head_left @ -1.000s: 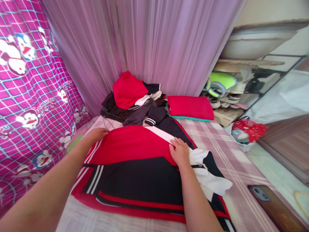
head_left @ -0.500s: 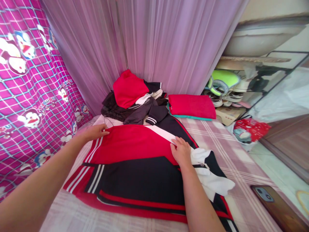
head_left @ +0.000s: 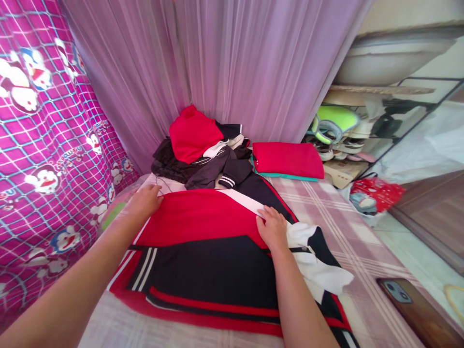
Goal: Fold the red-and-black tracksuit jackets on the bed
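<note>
A red and black jacket with white stripes lies spread on the bed, its white-lined collar and zip toward the right. My left hand rests at the jacket's far left corner, by the striped hem, fingers stretched toward the red cloth. The forearm hides part of that hem. On the border of the red panel and a white strip, my right hand lies palm down with its fingers apart. The black sleeve extends beyond it, its striped cuff near the clothes pile.
Behind the jacket is a heap of red and dark clothes. A folded red cloth lies over a teal one. A phone rests at the bed's right side. Purple curtains hang behind, and a shoe rack stands right.
My left hand has shifted slightly left and nearer to me, and its forearm now covers more of the striped hem. The right hand has stayed in place.
</note>
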A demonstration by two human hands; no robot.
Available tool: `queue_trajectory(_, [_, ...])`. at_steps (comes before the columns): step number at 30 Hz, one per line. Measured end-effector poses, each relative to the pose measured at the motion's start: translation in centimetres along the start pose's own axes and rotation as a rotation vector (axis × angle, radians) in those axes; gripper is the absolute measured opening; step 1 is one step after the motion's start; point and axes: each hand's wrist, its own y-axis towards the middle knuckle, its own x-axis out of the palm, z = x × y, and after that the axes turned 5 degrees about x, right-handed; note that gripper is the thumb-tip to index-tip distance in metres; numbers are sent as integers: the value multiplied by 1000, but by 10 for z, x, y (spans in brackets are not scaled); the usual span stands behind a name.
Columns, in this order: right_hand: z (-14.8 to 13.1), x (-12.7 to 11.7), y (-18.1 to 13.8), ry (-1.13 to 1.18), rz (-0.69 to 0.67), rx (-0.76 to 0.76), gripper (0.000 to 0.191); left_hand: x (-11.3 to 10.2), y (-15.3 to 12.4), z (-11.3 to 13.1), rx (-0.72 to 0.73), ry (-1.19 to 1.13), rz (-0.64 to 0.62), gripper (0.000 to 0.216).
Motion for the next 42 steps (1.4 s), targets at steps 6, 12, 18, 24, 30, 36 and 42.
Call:
queue_trajectory(6, [1, 1, 0, -2, 18, -20, 31, -6, 3, 97, 436, -179, 80, 47])
queue_trajectory(12, [0, 0, -1, 16, 30, -16, 32, 19, 14, 165, 485, -242, -30, 55])
queue_trajectory(18, [-1, -1, -1, 43, 28, -9, 31, 34, 21, 168, 415, -262, -52, 54])
queue_trajectory(24, [-5, -5, -2, 33, 7, 17, 31, 15, 22, 183, 313, -230, -70, 54])
queue_trajectory(30, [-6, -6, -2, 34, -5, 26, 32, 11, 29, 194, 226, -159, -39, 54])
queue_trajectory(36, [-5, -5, -2, 53, 6, 18, 32, 16, 36, 198, 211, -109, -47, 56])
queue_trajectory(42, [-6, -6, -1, 37, -14, 31, 32, 13, 43, 205, 152, -104, -49, 57])
